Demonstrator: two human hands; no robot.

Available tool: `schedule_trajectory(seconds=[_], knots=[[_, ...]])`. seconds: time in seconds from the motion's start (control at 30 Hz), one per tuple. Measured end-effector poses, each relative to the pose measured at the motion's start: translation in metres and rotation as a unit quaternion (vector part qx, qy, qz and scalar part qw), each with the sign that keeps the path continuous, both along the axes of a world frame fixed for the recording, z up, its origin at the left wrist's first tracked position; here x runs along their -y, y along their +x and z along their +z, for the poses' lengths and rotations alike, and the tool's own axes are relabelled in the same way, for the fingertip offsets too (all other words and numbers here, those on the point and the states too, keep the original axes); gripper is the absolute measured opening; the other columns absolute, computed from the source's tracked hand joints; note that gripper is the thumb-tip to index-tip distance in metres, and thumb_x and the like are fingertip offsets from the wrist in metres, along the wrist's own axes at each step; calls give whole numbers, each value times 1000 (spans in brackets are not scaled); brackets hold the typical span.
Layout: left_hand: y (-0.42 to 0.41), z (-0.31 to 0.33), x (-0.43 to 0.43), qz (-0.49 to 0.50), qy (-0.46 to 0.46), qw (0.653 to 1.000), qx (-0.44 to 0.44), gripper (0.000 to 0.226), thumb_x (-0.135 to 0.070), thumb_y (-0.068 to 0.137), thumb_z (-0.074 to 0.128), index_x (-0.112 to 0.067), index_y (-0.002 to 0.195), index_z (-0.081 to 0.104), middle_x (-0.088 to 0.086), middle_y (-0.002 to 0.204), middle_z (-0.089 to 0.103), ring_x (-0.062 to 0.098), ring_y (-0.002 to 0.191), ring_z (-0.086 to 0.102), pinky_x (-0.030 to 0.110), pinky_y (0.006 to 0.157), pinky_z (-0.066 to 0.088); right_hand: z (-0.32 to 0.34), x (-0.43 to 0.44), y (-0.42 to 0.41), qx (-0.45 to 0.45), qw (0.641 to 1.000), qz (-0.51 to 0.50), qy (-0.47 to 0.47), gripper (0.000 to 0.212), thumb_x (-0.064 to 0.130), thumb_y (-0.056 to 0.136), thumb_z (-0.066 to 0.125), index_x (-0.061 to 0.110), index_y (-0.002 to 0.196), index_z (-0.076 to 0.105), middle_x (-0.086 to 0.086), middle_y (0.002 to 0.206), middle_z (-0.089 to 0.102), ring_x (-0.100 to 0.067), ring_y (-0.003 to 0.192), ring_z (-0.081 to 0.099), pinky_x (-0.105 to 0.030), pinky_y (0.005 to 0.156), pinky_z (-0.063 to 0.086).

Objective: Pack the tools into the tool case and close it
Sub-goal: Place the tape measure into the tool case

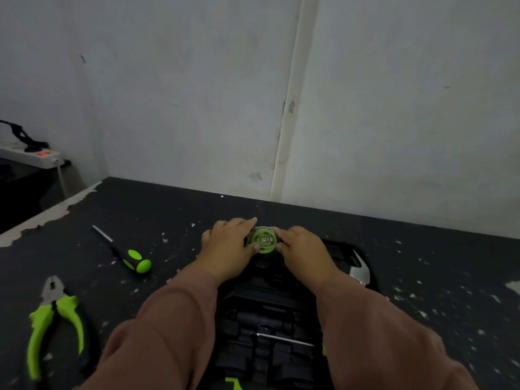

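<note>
Two tools lie loose left of the case [281, 358]: pliers [55, 322] near the desk [422, 263] edge, a screwdriver [123, 253] farther in. Left hand [228, 243] and right hand [302, 249] together pinch the tape [263, 240] at the case's far end; misaligned, it could jam or pop out. The hammer [358, 270] sits right. Room is open both sides; the wall is close behind.
</note>
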State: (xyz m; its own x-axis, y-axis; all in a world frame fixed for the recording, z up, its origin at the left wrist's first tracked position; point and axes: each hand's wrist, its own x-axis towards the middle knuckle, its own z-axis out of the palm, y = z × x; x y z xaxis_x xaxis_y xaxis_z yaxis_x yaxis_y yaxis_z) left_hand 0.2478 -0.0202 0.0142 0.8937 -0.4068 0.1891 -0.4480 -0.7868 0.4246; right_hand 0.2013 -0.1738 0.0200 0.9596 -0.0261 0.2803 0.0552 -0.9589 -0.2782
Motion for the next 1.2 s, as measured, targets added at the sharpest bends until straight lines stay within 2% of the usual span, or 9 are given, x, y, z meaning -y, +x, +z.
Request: schedule_trajectory(seconds=[0.23, 0.4, 0.5, 0.63, 0.73, 0.87, 0.93, 1.0, 1.2], knots=[[-1, 2, 3, -35, 56, 998, -8, 68, -49, 86, 53, -34, 145, 23, -7, 156, 18, 21, 141, 16, 43, 113, 16, 0, -3, -2, -29, 998, 2, 55, 44, 21, 85, 59, 28, 127, 52, -9, 116, 61, -26, 106, 56, -35, 91, 46], [-1, 3, 5, -36, 115, 993, -2, 62, -49, 91, 43, -33, 146, 20, -8, 157, 19, 22, 141, 18, 44, 113, 17, -8, -9, 0, -30, 999, -15, 26, 43, 24, 89, 56, 12, 130, 48, -13, 119, 54, -27, 112, 50, -34, 92, 42], [-3, 4, 5, -38, 128, 991, 23, 58, -45, 93, 41, -28, 146, 23, -3, 156, 19, 22, 142, 16, 43, 114, 18, -9, -11, -1, -15, 999, -24, 28, 43, 24, 89, 56, 9, 129, 49, -12, 118, 52, -27, 111, 49, -34, 93, 43], [-8, 6, 11, -91, 70, 992, 45, 44, -25, 93, 48, -18, 136, 47, 1, 145, 38, 21, 131, 35, 32, 108, 29, -5, -10, -4, -4, 998, -17, 52, 31, 17, 86, 59, 16, 117, 59, -4, 100, 40, -25, 98, 52, -30, 88, 45], [-10, 7, 12, -100, 48, 993, 26, 40, -24, 92, 49, -17, 131, 52, 0, 136, 46, 20, 123, 45, 33, 103, 39, -2, -5, -4, -17, 998, -23, 51, 30, 9, 87, 54, 16, 115, 62, -11, 107, 50, -27, 99, 54, -28, 84, 42], [-7, 7, 10, -80, -7, 997, 13, 31, -28, 90, 54, -21, 119, 63, 3, 125, 56, 19, 116, 52, 29, 98, 41, 5, 13, -5, 6, 986, -98, 134, 26, 5, 85, 53, 11, 107, 67, -11, 115, 63, -26, 107, 57, -22, 89, 38], [-6, 7, 10, -70, -27, 997, 4, 29, -27, 89, 56, -22, 116, 66, 4, 121, 58, 18, 114, 53, 29, 97, 41, 7, 23, -5, 21, 980, -125, 152, 18, 9, 84, 57, 11, 97, 69, -9, 108, 68, -23, 100, 59, -13, 74, 32], [-5, 7, 9, -68, -32, 997, -1, 28, -27, 89, 57, -24, 115, 66, 4, 120, 58, 19, 113, 53, 31, 97, 42, 9, 30, -5, 29, 977, -138, 159, 11, 11, 83, 60, 10, 90, 69, -8, 101, 69, -22, 95, 60, -12, 64, 26], [-7, 9, 9, -76, -2, 997, 2, 33, -26, 89, 57, -25, 122, 62, 6, 121, 56, 23, 115, 53, 36, 98, 43, 10, 36, -3, 14, 980, -151, 131, 12, 13, 86, 58, 12, 90, 69, -10, 104, 65, -24, 94, 60, -20, 73, 33]])
